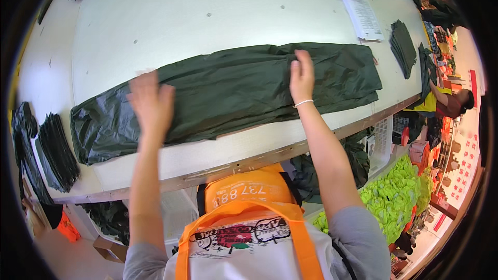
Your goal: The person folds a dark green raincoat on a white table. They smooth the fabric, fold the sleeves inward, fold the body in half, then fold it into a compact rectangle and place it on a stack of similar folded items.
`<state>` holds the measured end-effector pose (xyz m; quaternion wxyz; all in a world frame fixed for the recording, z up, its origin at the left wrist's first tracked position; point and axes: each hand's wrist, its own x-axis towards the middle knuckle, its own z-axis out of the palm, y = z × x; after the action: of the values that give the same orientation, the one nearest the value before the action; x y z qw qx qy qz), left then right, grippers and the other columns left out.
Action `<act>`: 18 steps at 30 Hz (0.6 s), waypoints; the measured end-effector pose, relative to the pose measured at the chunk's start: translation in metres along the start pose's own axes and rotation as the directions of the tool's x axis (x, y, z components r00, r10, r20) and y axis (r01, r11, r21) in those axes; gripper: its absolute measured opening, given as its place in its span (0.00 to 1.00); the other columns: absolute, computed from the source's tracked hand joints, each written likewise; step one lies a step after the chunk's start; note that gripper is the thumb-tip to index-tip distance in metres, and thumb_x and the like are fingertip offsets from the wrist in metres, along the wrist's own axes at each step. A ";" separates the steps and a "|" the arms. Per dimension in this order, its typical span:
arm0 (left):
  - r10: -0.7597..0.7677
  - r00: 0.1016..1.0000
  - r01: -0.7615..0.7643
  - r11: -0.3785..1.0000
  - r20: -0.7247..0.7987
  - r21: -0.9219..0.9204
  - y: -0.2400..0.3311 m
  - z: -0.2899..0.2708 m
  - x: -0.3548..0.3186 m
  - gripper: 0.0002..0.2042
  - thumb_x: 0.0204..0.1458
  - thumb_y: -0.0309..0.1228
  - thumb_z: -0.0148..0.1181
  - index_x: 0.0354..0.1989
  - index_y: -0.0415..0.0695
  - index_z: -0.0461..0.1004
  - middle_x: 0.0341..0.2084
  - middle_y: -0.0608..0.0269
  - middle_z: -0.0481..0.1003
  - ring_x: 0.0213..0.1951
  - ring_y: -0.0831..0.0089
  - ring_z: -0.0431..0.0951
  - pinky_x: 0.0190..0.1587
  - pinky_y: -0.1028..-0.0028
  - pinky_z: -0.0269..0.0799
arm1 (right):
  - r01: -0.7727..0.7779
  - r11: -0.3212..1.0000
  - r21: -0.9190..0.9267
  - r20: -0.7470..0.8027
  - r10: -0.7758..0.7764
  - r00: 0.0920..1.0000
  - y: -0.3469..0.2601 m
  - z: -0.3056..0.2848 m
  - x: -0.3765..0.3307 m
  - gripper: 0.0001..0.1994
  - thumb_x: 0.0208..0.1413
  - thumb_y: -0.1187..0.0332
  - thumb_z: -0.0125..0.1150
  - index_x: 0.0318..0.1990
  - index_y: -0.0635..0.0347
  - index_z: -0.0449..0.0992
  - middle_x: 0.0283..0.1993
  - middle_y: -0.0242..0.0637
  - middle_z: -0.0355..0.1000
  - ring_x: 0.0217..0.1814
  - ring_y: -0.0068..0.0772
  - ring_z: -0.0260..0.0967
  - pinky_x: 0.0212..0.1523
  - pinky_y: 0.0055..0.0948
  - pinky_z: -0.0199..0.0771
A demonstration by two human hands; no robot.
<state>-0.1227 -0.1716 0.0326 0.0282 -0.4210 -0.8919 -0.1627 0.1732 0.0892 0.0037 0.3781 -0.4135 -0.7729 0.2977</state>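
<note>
A long, dark green garment of thin, slightly shiny fabric [228, 91] lies folded lengthwise on the white table, its surface creased. Over its left part is my left hand [150, 101], smeared by motion, with the thumb apart from the stretched fingers. Whether that hand touches the fabric I cannot tell. Toward the garment's right part, my right hand [302, 79] rests on the fabric, its fingers extended and the thumb beside them. A thin pale band circles the right wrist. Neither hand visibly holds anything.
Stacks of dark folded pieces lie on the table [171, 5]: one at left [54, 153], one at right [403, 49]. Printed paper [363, 16] sits at the far right. Below the table's front edge are bright green fabric [389, 197] and bins. A co-worker [451, 102] stands at right.
</note>
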 end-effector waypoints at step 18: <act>0.244 0.926 -0.271 0.961 0.288 0.057 0.163 0.077 -0.027 0.40 0.46 0.53 0.58 0.68 0.54 0.52 0.69 0.56 0.43 0.69 0.51 0.41 0.64 0.43 0.37 | -0.593 0.715 -0.369 -0.714 0.190 0.674 0.149 -0.192 -0.052 0.24 0.40 0.69 0.71 0.45 0.72 0.72 0.52 0.51 0.68 0.53 0.51 0.64 0.54 0.39 0.62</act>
<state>0.0248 -0.0708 -0.0017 -0.0559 -0.5514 -0.8306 -0.0540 0.4139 0.1441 -0.0265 0.3929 -0.7458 -0.5372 -0.0287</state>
